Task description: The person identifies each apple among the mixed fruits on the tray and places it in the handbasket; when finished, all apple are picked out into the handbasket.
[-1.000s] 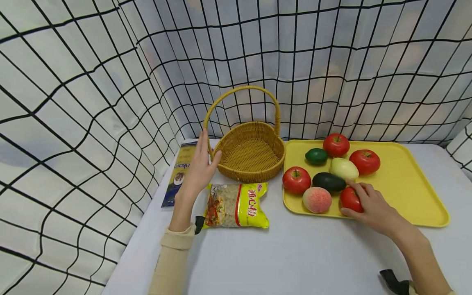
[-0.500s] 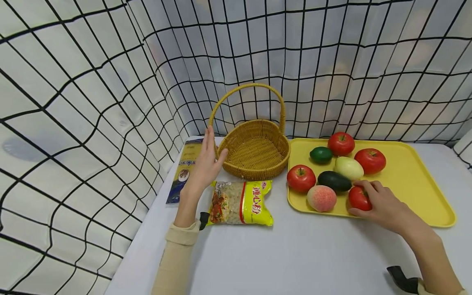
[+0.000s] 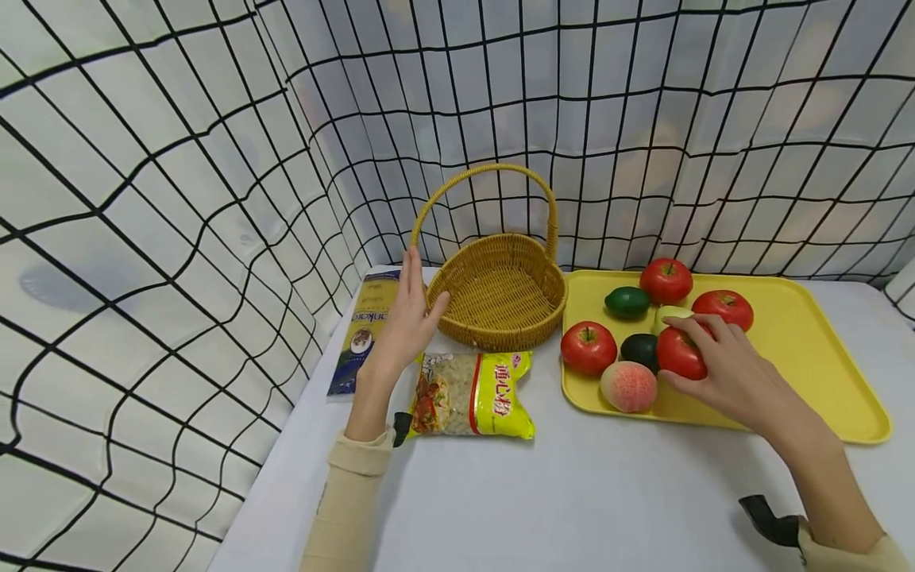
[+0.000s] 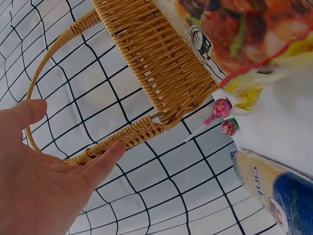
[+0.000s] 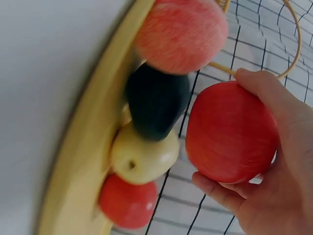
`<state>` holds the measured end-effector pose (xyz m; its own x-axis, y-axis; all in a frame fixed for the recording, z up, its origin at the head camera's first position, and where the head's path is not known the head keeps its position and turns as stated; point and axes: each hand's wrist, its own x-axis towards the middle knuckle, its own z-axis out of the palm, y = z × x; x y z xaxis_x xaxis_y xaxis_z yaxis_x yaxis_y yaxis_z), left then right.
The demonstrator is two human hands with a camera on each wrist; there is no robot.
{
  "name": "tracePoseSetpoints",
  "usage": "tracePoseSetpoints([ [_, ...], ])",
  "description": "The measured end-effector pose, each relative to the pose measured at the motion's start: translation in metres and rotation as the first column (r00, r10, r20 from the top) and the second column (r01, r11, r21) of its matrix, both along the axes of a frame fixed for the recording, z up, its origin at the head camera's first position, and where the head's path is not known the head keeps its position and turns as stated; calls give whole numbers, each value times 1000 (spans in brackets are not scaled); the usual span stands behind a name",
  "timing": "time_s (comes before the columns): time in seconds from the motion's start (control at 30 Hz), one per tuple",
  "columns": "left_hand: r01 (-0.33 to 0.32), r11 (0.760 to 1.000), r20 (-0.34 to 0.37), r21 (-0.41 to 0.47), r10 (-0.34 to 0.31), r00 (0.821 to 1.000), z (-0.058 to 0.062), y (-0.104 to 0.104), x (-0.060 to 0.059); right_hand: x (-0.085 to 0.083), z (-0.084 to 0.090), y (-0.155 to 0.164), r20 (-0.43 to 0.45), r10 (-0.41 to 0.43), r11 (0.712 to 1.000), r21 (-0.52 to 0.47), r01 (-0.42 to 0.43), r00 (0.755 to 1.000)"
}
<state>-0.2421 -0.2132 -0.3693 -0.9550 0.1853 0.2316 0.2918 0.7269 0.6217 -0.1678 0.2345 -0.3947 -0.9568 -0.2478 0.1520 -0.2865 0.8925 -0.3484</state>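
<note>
The right hand [image 3: 722,369] curls its fingers [image 5: 220,193] and thumb round a round red tomato [image 3: 679,352] – held just above the flat yellow plastic tray [image 3: 808,349], near a dark green avocado [image 3: 639,347] and a fuzzy pink peach [image 3: 628,386]. Left of the tray, the left hand [image 3: 409,322] is flat, fingers straight and close together, thumb [image 4: 105,156] touching the rim of the woven yellow wicker basket [image 3: 500,290].

A smooth red tomato [image 3: 679,353] is lifted off the yellow tray, above the dark avocado.
</note>
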Motion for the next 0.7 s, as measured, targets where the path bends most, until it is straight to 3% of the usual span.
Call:
tracePoseSetpoints([
  [0.17, -2, 1000, -5, -13, 2, 1000, 0, 1, 0, -17, 12, -25, -37, 62, 996, -56, -64, 997],
  [0.37, 8, 1000, 12, -29, -8, 1000, -3, 5, 2, -45, 24, -67, -36, 135, 990, -42, -136, 990],
  [0.53, 2, 1000, 13, -21, -2, 1000, -2, 5, 3, -79, 40, -109, -32, 237, 971, -37, -238, 971],
  [0.7, -9, 1000, 34, -24, 10, 999, -1, 4, 3, -119, 49, -152, 45, 334, 942, -58, -331, 942],
])
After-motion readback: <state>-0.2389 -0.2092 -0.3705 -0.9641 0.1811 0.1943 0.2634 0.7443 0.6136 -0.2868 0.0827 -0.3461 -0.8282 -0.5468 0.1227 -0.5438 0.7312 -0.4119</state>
